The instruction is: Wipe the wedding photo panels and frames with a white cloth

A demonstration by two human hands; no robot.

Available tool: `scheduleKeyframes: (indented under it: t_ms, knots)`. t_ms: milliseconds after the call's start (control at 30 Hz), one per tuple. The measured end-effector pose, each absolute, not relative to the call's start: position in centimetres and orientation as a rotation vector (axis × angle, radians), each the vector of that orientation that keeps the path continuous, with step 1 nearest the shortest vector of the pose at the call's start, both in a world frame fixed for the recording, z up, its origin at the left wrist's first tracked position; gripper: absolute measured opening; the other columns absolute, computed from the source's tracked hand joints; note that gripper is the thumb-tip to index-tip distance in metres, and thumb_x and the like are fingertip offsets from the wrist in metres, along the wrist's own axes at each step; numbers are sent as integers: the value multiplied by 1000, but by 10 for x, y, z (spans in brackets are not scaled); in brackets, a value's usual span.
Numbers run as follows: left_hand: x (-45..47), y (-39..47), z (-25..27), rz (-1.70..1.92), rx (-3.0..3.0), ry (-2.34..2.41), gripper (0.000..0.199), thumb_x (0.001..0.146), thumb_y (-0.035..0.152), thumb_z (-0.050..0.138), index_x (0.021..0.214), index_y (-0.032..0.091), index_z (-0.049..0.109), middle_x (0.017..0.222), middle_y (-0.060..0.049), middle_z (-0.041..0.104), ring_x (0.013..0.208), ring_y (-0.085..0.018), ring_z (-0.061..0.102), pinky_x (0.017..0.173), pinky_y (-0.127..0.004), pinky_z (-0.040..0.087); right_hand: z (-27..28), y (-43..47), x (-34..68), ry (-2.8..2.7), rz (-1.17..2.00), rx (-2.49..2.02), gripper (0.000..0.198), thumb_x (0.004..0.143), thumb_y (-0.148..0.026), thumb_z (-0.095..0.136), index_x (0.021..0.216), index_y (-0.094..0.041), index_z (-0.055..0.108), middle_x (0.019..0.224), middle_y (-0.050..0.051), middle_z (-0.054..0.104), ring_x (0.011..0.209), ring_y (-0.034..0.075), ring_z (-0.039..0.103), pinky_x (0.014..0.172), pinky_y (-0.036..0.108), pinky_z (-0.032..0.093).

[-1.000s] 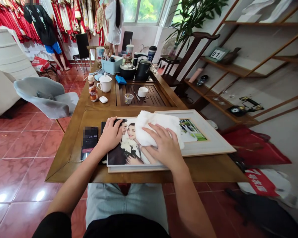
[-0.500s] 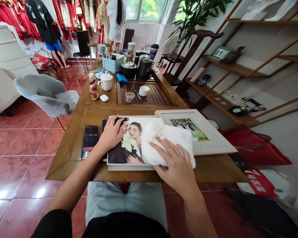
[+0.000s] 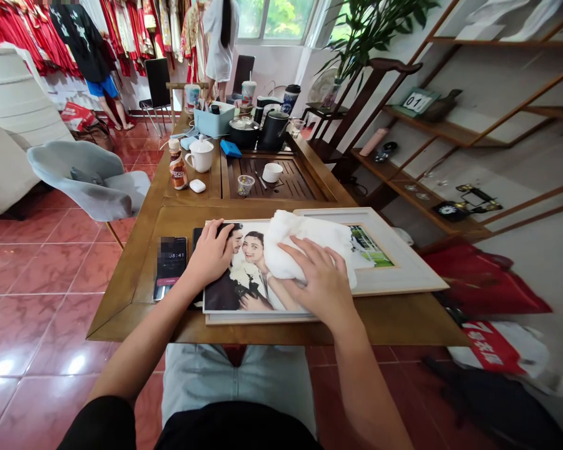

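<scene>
A large wedding photo print in a pale frame lies flat near the table's front edge. My left hand rests on its upper left part, fingers stretched out and holding nothing. Under my right hand is a bunched white cloth, pressed against the right side of the photo with the fingers over it. The cloth hides that side of the picture and spreads onto a second, white-framed photo at the right. Beside my left wrist lies a phone with a lit screen.
On the wooden table stand a coffee bottle, a white lidded cup, a small clear cup and a white bowl. A black kettle is farther back. Shelves rise at the right; two people stand behind.
My right hand and the white cloth have moved up and slightly left over the photo, uncovering its lower right part. My left hand stays put.
</scene>
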State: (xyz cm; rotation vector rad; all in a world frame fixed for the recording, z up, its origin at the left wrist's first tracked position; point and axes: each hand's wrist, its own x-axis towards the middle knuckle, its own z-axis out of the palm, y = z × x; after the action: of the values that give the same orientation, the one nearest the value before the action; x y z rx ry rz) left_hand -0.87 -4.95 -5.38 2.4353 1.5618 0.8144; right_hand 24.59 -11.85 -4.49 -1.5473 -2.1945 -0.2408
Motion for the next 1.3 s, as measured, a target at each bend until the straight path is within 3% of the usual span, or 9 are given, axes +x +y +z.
scheduleKeyframes:
  t_ms: [267,500,800,1033,1300]
  knots:
    - [-7,-51,-49,825,2407,1551,39,103,25,41,140,17,54,147,-16,50,146,-30,39,123,-53,35,-48,-158,255,-2190,-248,-1539,49,93,-29,57,142,-30,54,151,7,56,139,30,51,116,50,31]
    - [-8,-51,-49,837,2401,1540,39,103,25,42,139,18,54,146,-15,50,145,-30,39,123,-53,34,-54,-185,259,-2166,-283,-1526,63,91,-30,62,151,-33,45,150,6,57,138,32,52,116,51,31]
    - [-6,-53,-50,825,2360,1564,40,102,23,41,140,16,53,149,-16,48,146,-31,38,125,-52,31,-48,-192,217,-2124,-246,-1448,52,88,-34,60,140,-29,60,148,8,60,136,33,53,118,53,28]
    - [-9,-49,-54,840,2380,1532,38,104,26,41,140,19,52,149,-17,48,145,-32,39,122,-56,34,-49,-194,176,-2218,-143,-1331,57,86,-41,64,141,-30,60,152,6,57,138,33,51,121,52,23]
    - [-8,-51,-51,843,2367,1538,40,101,23,42,140,19,53,149,-16,48,146,-31,37,124,-56,32,-50,-194,207,-2202,-132,-1325,55,85,-31,61,140,-33,59,149,5,60,137,31,53,120,50,25]
